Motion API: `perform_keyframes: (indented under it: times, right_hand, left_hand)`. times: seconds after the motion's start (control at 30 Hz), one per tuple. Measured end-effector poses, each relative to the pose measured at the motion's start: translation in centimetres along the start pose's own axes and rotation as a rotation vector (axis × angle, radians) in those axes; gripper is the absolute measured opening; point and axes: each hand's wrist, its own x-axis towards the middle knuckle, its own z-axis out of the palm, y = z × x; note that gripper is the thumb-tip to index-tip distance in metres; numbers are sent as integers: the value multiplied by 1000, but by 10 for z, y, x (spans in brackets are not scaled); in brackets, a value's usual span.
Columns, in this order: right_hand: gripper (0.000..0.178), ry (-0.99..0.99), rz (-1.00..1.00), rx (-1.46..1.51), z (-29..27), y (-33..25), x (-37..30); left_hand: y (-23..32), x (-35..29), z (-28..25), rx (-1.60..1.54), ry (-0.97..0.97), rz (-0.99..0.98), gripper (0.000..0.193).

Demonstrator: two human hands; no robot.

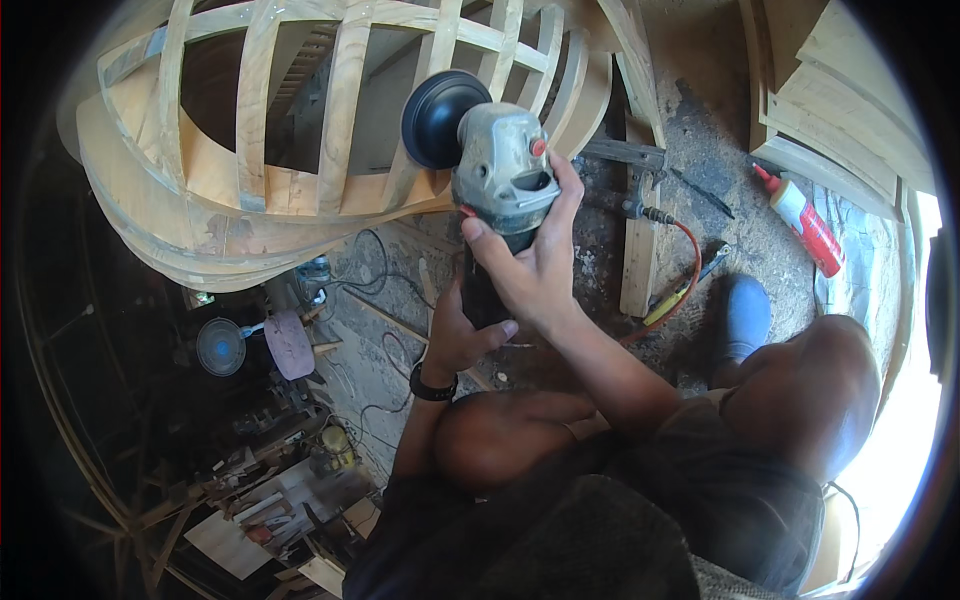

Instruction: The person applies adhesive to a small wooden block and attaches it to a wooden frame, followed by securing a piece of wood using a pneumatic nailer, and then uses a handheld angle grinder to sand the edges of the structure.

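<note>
Both hands hold an angle grinder (pixel 503 155) with a worn grey metal head and a dark body. A round black pad (pixel 437 122) is fitted on its left side, close to the wooden slats. My right hand (pixel 535 262) wraps around the grinder just below the head, thumb on the near side and fingers partly hidden behind it. Lower down, my left hand (pixel 462 325), with a black band on the wrist, closes around the dark body. Beyond the tool stands a curved wooden frame (pixel 345 110) of pale slats and bent rails. Whether the pad touches it, I cannot tell.
On the floor to the right lie a red-and-white glue bottle (pixel 812 228) and an orange air hose (pixel 690 265) with a fitting. Stacked wooden pieces (pixel 835 110) fill the far right. Cables (pixel 375 285), a dark round disc (pixel 221 347) and scattered boards (pixel 235 540) lie to the left.
</note>
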Motion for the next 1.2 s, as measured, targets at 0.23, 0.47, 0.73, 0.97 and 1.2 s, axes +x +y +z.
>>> perform_keyframes:
  times: [0.23, 0.47, 0.73, 0.97, 1.2]
  right_hand:
    - [89, 8, 151, 103, -19, -41, 71]
    - [89, 99, 225, 157, -41, -17, 80]
    - [87, 59, 121, 129, -34, -29, 89]
    - [89, 29, 88, 152, -31, -28, 98]
    - [89, 15, 58, 134, -39, -35, 131]
  left_hand:
    - [54, 50, 26, -8, -52, 60, 66]
    - [55, 61, 46, 107, -72, -42, 56]
    - [59, 65, 46, -5, -34, 44, 57]
    - [66, 67, 51, -2, -6, 101, 57]
    - [96, 84, 59, 50, -16, 27, 57]
